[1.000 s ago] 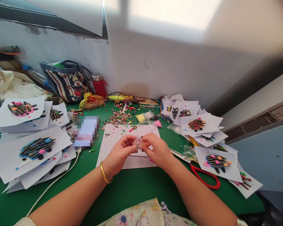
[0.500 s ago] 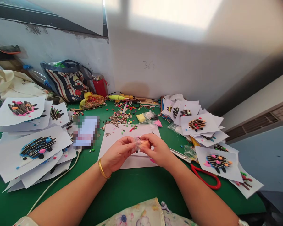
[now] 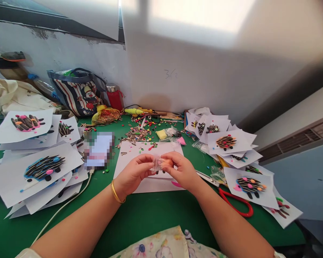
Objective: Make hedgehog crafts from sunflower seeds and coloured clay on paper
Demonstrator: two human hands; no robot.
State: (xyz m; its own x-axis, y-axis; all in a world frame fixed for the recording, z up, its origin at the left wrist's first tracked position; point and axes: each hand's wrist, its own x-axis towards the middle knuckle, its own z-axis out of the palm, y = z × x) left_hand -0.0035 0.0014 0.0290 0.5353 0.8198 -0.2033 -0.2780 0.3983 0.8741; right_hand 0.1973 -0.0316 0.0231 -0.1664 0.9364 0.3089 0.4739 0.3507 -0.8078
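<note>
- Pinching a small crinkled clear plastic bag (image 3: 157, 164) between thumb and fingers of left hand (image 3: 133, 172) and right hand (image 3: 181, 171), above a white paper sheet (image 3: 123, 163).
- Lying right of the sheet: red-handled metal scissors (image 3: 251, 208); left, a pixelated phone (image 3: 99, 150).
- Hiding behind both hands: dark pieces on the sheet, partly.
- Showing too little to tell: the bag's orange contents.

Small clear plastic bag (image 3: 157, 164) with soft orange clay (image 3: 167, 163)
Crinkled and see-through, the bag is pinched between the fingers (image 3: 148, 167) of both hands above a white sheet (image 3: 145, 187), the orange lump toward its right end.
</note>
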